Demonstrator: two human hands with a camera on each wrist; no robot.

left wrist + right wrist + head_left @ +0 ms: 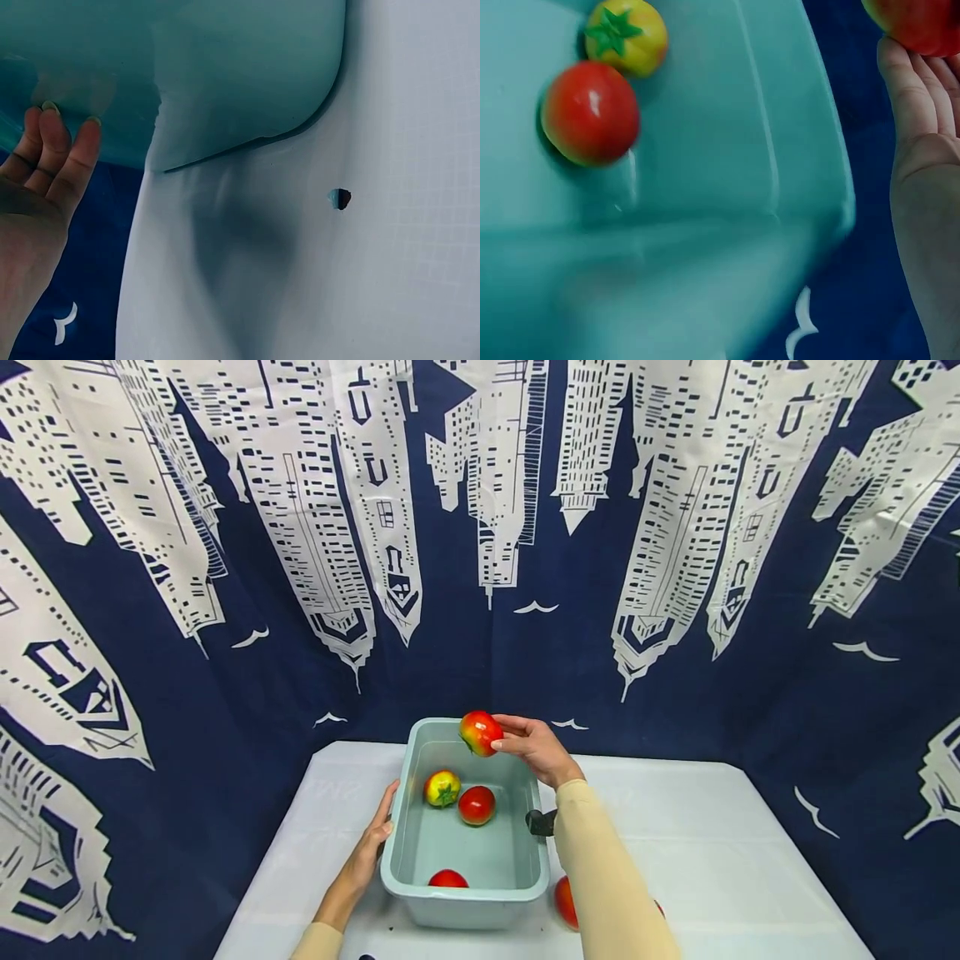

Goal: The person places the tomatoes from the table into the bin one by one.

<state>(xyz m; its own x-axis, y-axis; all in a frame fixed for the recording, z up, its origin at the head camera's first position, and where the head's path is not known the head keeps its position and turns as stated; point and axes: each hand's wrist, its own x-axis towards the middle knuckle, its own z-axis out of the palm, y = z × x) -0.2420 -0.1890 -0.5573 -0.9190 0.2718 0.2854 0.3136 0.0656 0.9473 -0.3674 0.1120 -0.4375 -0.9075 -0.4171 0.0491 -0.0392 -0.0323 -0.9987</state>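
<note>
My right hand [540, 747] grips a shiny red tomato [480, 732] with a yellow-green patch, raised over the far end of a pale teal plastic bin [465, 893]. Inside the bin lie a yellow tomato [442, 788] with a green star-shaped calyx and a red one [476, 806] close beside it. Another red tomato [448, 879] sits by the near wall, partly hidden by the rim. Along the bin's left outer side rests my left hand [363, 856]; the left wrist view shows its fingers [79, 161] extended against the wall.
On the white table [705, 852], right of the bin, a red tomato [566, 903] is partly covered by the right sleeve [607, 877]. A sliver of red [659, 907] shows past the sleeve. Behind the table hangs a navy cloth [480, 668] with white buildings.
</note>
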